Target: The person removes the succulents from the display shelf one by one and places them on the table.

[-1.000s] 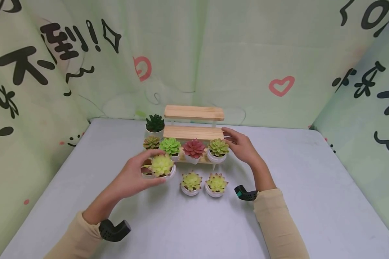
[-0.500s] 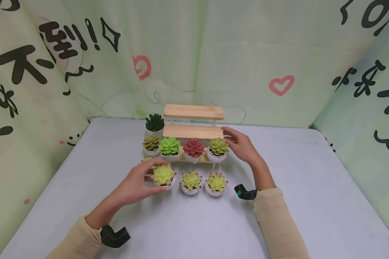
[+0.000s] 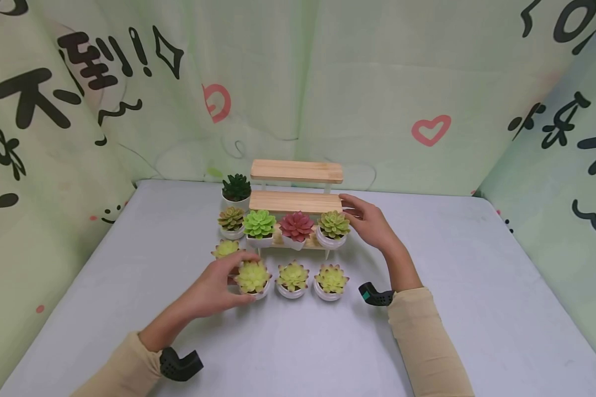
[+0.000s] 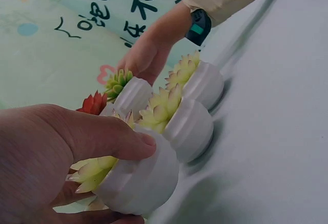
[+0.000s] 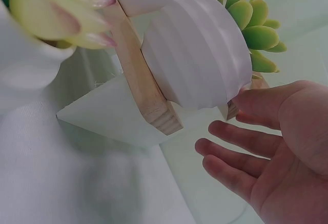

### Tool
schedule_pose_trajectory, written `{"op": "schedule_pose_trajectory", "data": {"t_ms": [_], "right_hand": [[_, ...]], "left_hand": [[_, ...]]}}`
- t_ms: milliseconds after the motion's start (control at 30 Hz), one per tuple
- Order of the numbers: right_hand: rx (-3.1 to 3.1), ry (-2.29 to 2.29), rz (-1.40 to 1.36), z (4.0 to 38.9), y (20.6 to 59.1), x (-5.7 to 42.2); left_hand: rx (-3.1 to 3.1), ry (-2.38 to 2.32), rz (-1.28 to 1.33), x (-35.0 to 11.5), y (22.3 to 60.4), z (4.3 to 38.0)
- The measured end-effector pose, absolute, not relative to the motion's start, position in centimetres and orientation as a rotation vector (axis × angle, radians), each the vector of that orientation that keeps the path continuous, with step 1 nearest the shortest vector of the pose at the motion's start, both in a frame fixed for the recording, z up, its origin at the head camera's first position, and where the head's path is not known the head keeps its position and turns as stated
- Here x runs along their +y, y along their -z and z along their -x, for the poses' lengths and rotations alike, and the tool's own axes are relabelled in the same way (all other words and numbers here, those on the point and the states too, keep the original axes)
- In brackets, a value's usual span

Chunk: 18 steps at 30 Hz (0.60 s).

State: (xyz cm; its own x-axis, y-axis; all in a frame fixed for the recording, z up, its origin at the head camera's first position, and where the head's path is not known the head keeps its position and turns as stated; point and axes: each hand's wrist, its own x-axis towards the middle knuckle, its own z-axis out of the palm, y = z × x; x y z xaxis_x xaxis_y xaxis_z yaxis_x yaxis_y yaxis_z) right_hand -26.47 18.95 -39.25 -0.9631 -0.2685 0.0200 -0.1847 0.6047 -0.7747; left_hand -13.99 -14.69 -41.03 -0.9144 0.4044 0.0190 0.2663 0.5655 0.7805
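My left hand (image 3: 223,284) grips a white pot (image 4: 146,175) holding a yellow-green succulent (image 3: 253,277), thumb across the pot's side and fingers behind it. Right of it, two similar potted succulents, a middle one (image 3: 292,277) and an outer one (image 3: 331,280), stand in a row. At the right end of a tiered wooden rack (image 3: 295,203) is my right hand (image 3: 372,223), its fingers extended. In the right wrist view, the thumb tip lies right at the rim of a ribbed white pot (image 5: 197,55) with a green succulent (image 5: 259,26) on the lowest shelf.
A red succulent (image 3: 296,226) and a bright green one (image 3: 260,224) share the lowest shelf. Left of the rack stand a dark green plant (image 3: 236,187), an olive succulent (image 3: 231,219) and a yellow-green one (image 3: 225,248), partly hidden by the left hand. A printed curtain (image 3: 367,99) hangs behind the table.
My left hand has brought its potted succulent down and toward the front, into line with the two on the right. The right hand has stayed at the rack.
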Motion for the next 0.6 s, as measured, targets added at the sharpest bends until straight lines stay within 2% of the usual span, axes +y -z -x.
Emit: {"op": "schedule_pose_trajectory", "data": {"t_ms": [600], "right_hand": [[2.729, 1.296, 0.407, 26.32, 39.06, 18.89]], "left_hand": [[2.705, -1.182, -0.621, -14.70, 41.74, 14.40]]}}
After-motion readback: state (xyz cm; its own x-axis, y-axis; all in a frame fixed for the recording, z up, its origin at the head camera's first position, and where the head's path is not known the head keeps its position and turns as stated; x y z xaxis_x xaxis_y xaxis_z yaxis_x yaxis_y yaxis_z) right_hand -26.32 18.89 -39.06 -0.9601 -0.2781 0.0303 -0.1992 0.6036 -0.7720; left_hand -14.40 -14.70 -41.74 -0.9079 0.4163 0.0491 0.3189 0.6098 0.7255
